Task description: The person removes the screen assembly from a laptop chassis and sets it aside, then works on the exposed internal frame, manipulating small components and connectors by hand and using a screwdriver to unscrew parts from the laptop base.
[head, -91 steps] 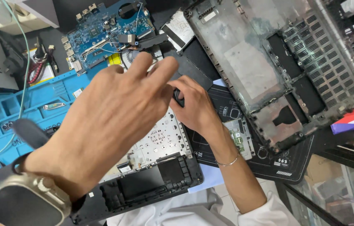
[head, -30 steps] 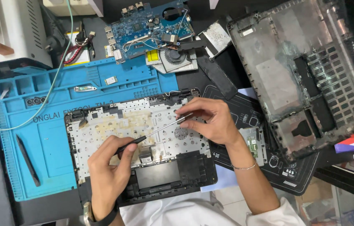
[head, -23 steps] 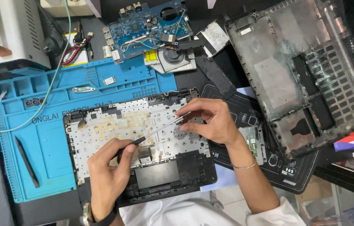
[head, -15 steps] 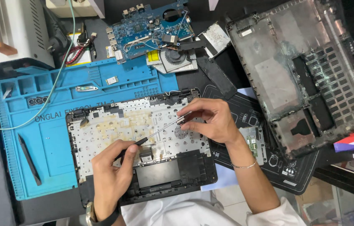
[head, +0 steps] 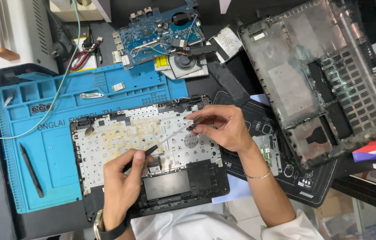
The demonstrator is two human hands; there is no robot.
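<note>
Left grip: the left hand is closed around the black handle of a slim screwdriver, thumb and forefinger pinching the handle near its upper end.
Right grip: the right hand has its fingertips pinched together at the far tip of the screwdriver shaft; whether they hold a small part there cannot be told.
Screwdriver: it runs on a slant from the left grip, near and left, up to the right fingertips, far and right, with the thin metal shaft bridging the gap between the two hands.
Work piece: an opened laptop palmrest lies face down under both hands, showing the pale metal backing of the keyboard with yellowish stains; the screwdriver crosses above its right half.
Touchpad bay: a dark rectangular panel sits at the near edge of the palmrest, just right of the left hand.
Mat: a blue repair mat with small tray pockets lies under the palmrest and spreads left and far.
Left of hands: a black pry tool rests on the mat, well apart from the grip.
Far side: a blue circuit board with a round fan lies beyond the mat.
Right side: a grey laptop bottom cover rests tilted, beside a black printed mat under the right forearm.
Wrists: a watch on the left, a thin bracelet on the right.
</note>
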